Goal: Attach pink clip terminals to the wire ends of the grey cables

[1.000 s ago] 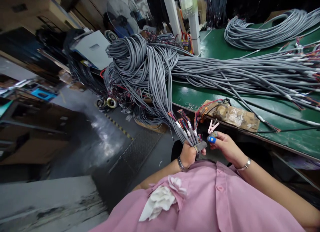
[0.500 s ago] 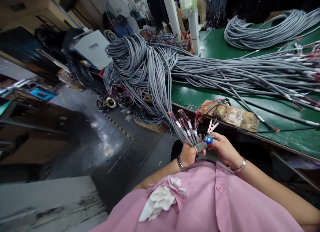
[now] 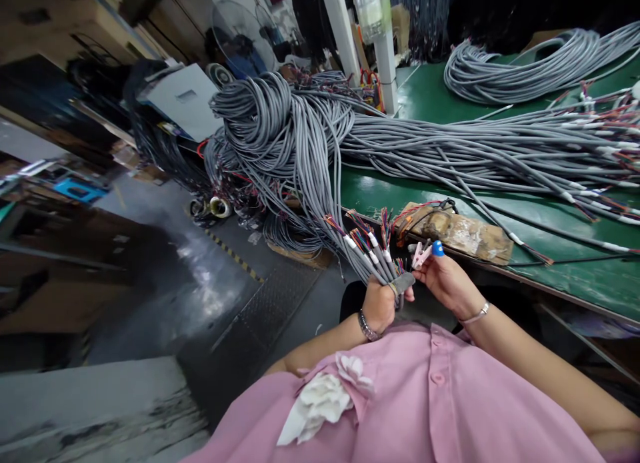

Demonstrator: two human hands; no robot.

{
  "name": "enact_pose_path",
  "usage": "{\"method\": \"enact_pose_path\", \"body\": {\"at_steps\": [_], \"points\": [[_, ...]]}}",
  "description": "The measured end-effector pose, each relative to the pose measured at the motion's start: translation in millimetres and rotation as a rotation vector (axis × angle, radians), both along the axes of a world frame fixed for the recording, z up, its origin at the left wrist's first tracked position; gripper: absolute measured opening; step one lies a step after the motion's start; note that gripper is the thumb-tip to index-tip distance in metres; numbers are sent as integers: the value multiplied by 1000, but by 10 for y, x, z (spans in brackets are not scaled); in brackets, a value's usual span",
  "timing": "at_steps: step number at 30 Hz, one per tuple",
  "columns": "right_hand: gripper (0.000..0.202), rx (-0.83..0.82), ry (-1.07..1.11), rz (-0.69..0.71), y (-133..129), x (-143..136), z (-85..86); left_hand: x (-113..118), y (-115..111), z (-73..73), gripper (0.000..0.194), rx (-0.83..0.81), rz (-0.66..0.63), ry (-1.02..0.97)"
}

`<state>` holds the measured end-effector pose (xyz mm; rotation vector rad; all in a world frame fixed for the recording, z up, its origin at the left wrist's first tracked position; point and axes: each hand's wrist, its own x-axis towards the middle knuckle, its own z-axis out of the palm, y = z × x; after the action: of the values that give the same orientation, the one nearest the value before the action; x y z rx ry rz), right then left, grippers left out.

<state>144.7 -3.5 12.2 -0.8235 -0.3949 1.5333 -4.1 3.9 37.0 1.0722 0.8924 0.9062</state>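
Observation:
My left hand (image 3: 379, 306) is closed around a bundle of grey multi-core cables (image 3: 384, 274). Their stripped ends fan upward, showing coloured wires (image 3: 361, 238) above white-wrapped necks. A grey covering is on the thumb of this hand, which lies across the bundle. Just to the right, my right hand (image 3: 447, 286) pinches a small pale pink clip (image 3: 421, 255), its blue-covered thumb raised against one side. Part of that grip is hidden behind the clip.
A wooden block (image 3: 465, 233) with wires lies on the green table's (image 3: 590, 286) near edge. Long grey cables (image 3: 450, 140) spread across the tabletop, and a coil (image 3: 525, 66) sits behind. More cables (image 3: 310, 143) hang over the left end toward the floor.
My right hand has pulled away from the bundle, and its blue-covered thumb has moved up and right to the clip. My left hand keeps hold of the cables.

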Motion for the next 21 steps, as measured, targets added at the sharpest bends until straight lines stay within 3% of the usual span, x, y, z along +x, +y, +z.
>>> {"method": "enact_pose_path", "body": {"at_steps": [7, 13, 21], "points": [[37, -4, -5, -137, 36, -58, 10, -18, -12, -84, 23, -34, -6, 45], [42, -70, 66, -48, -19, -20, -41, -43, -25, -85, 27, -19, -6, 29], [41, -134, 23, -40, -154, 161, -282, -130, -50, -111, 26, -67, -7, -7]]}}
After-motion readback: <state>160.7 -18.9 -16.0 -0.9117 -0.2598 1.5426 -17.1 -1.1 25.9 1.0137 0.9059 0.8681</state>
